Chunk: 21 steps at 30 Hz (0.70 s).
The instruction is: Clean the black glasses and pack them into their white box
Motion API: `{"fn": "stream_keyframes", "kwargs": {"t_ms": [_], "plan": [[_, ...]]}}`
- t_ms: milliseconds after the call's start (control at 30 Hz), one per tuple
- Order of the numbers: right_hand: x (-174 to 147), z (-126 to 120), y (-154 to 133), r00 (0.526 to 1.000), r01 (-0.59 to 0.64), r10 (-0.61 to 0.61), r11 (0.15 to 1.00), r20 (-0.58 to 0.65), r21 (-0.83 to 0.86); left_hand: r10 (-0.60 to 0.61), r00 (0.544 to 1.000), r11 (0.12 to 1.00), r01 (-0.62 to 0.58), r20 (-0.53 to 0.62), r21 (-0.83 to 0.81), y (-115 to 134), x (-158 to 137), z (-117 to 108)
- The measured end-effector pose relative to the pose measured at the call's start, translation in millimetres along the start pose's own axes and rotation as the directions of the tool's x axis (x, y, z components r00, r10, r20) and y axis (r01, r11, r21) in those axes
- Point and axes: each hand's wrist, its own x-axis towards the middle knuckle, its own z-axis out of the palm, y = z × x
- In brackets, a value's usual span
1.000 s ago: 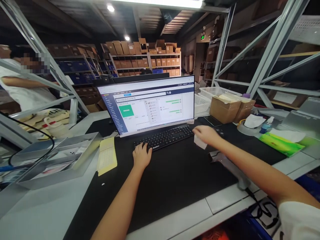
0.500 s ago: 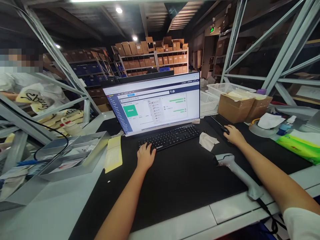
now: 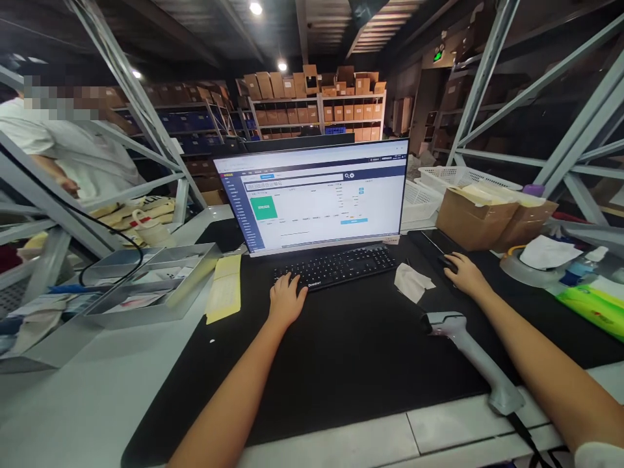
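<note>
My left hand [image 3: 286, 300] rests with its fingers spread on the left end of a black keyboard [image 3: 341, 265]. My right hand [image 3: 467, 275] is curled over a dark computer mouse [image 3: 447, 262], mostly hidden beneath it. Behind the keyboard stands a lit monitor [image 3: 312, 195] showing a page with a green square. A grey handheld barcode scanner [image 3: 475, 357] lies on the black desk mat [image 3: 341, 364], beside my right forearm. Between keyboard and mouse is a crumpled white tissue [image 3: 412, 282].
Yellow paper slips [image 3: 224, 289] lie left of the keyboard, near a grey divided tray [image 3: 160, 292]. At right stand a cardboard box [image 3: 475, 218], a white basket [image 3: 416, 198], a tape roll [image 3: 519, 266] and a green tissue pack [image 3: 592, 305]. Beyond the left frame is another person [image 3: 73, 156].
The chat window on the monitor is gone and the page behind it shows. My view has shifted slightly left. The other person at left has let go of or moved from the lettered bag.
</note>
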Motion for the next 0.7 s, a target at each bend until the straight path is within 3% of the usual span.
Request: {"fn": "stream_keyframes", "kwargs": {"t_ms": [100, 700], "plan": [[-1, -1, -1, 0.998, 0.052, -0.051, 0.998, -0.039, 0.030, 0.002, 1.000, 1.000, -0.002, -0.001, -0.006, 0, -1, 0], [4, 15, 19, 0.999, 0.035, -0.035, 0.999, 0.004, 0.017, -0.021, 0.999, 0.999, 0.023, 0.038, -0.046, 4, 1, -4]]}}
